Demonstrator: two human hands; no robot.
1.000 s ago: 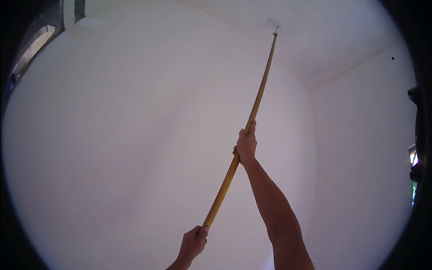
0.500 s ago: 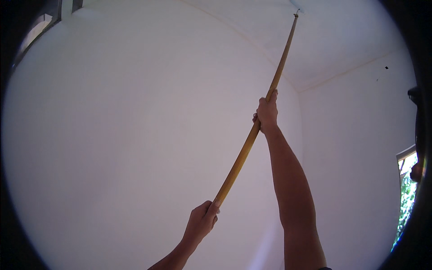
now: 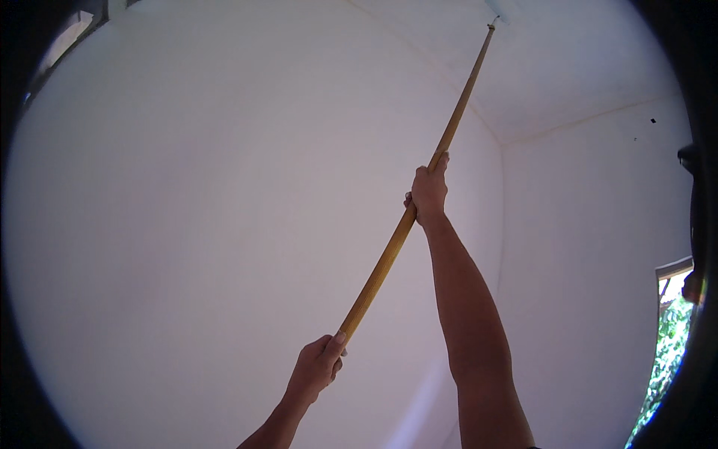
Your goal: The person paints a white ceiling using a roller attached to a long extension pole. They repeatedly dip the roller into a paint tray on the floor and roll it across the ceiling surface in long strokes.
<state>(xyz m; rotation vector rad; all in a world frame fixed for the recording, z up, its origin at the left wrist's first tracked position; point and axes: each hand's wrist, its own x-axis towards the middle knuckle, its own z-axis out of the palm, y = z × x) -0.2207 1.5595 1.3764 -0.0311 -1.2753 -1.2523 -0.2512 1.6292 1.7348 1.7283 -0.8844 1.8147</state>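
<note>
A long yellow-brown wooden pole point(image 3: 380, 271) slants up from lower left to upper right. Around its lower part my left hand point(image 3: 319, 365) is closed, thumb lying along the wood. Higher up, my right hand point(image 3: 429, 193) grips the same pole, that arm stretched upward. The far tip carries a thin metal rod point(image 3: 495, 20), which meets a pale bluish shape point(image 3: 496, 9) against the white ceiling point(image 3: 576, 60). That shape is faint and partly cut off by the frame's top, so its kind is unclear. The pole's bottom end is hidden by my left hand.
A broad white wall point(image 3: 209, 224) fills the left and middle, meeting the right wall point(image 3: 583, 224) at a corner. At the right edge a window opening point(image 3: 669, 329) shows green leaves. Another opening point(image 3: 71, 37) sits at upper left. Two dark spots mark the right wall.
Both hands and the pole's lower part have shifted left in the picture, while its tip stays near the same place. The view has turned slightly; both hands keep their grip.
</note>
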